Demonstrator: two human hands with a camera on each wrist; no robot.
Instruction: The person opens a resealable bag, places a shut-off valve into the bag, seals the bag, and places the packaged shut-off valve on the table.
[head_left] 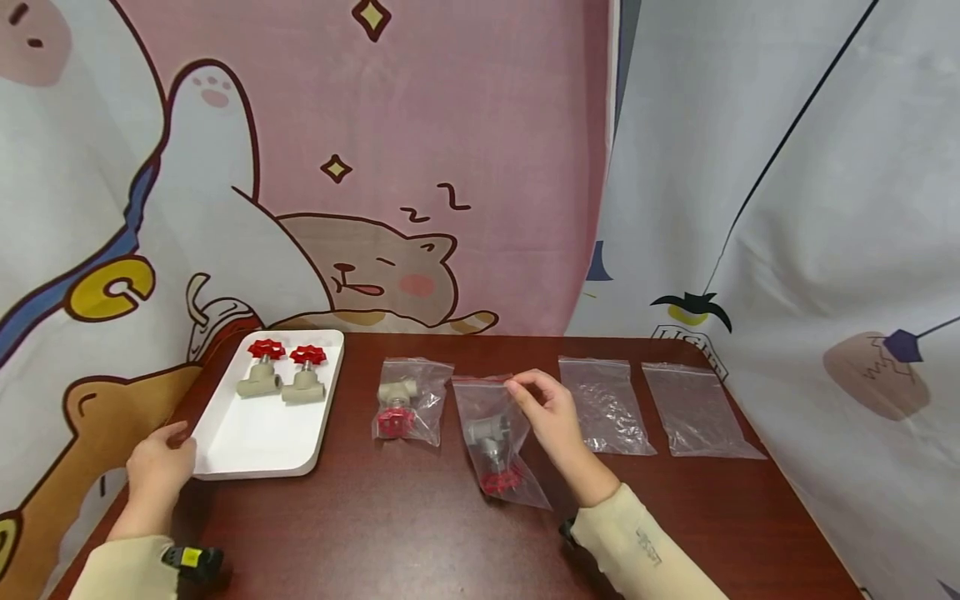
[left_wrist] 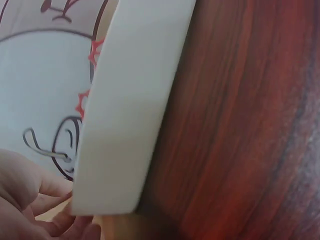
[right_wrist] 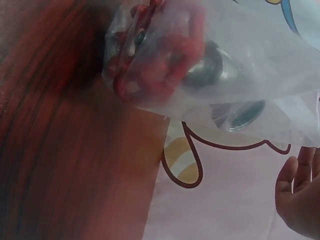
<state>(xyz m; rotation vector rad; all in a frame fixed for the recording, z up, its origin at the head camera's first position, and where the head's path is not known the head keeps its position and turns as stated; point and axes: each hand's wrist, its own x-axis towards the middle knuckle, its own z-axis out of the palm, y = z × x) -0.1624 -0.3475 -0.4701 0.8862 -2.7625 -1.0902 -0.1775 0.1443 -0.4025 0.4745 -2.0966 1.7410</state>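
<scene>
At the left, a white tray (head_left: 255, 446) holds two beige valves (head_left: 260, 377) (head_left: 303, 385) with red handwheels. My left hand (head_left: 160, 467) is at the tray's near left corner; in the left wrist view its curled fingers (left_wrist: 60, 220) hold the tray's end (left_wrist: 122, 125). Right of centre, my right hand (head_left: 551, 417) pinches the top edge of a clear zip bag (head_left: 517, 475), which hangs tilted. Inside that bag is a grey valve (head_left: 491, 437), its red handwheel (right_wrist: 165, 70) low down. Part of the right hand (right_wrist: 300, 200) shows at the edge of the right wrist view.
Left of the held bag lies another clear bag (head_left: 429, 408) with a beige valve (head_left: 397, 392) inside, its red handwheel towards me. Two flat, empty-looking bags (head_left: 607, 408) (head_left: 697, 412) lie to the right on the dark wooden table (head_left: 390, 533). Printed curtains (head_left: 487, 275) hang behind.
</scene>
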